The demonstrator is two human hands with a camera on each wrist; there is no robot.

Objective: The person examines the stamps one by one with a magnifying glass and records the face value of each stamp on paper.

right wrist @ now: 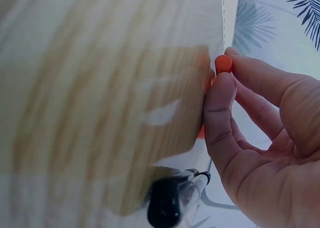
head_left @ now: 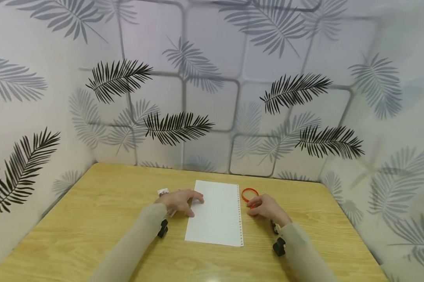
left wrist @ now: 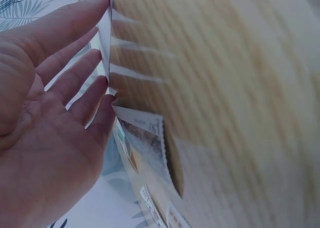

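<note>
The head view gives the layout: a ruled sheet [head_left: 215, 219] with a row of holes along its right edge lies on the wooden table [head_left: 92, 219], between the left hand [head_left: 179, 201] and the right hand [head_left: 266, 209]. It also shows the orange-red looped item [right wrist: 223, 64] just right of the sheet, one loop fully exposed and a further portion partly covered by the right fingers. The right wrist view shows the contact hidden from above: thumb and index finger pinch a rounded orange-red part of this item, one digit on either side. The same view resolves the dark object beside the right wrist as a pen [right wrist: 169, 202] with a black end and a clear section. The left wrist view reveals a printed slip [left wrist: 145, 133] with a serrated edge, tilted up from the table near the little finger; in the head view the slips there are largely covered by the hand. Pose: the left hand reaches in from the left, fingers extended and slightly spread, index finger and thumb over the sheet's left edge, gripping nothing. The right hand reaches in from the right, remaining fingers bent toward the palm.
</note>
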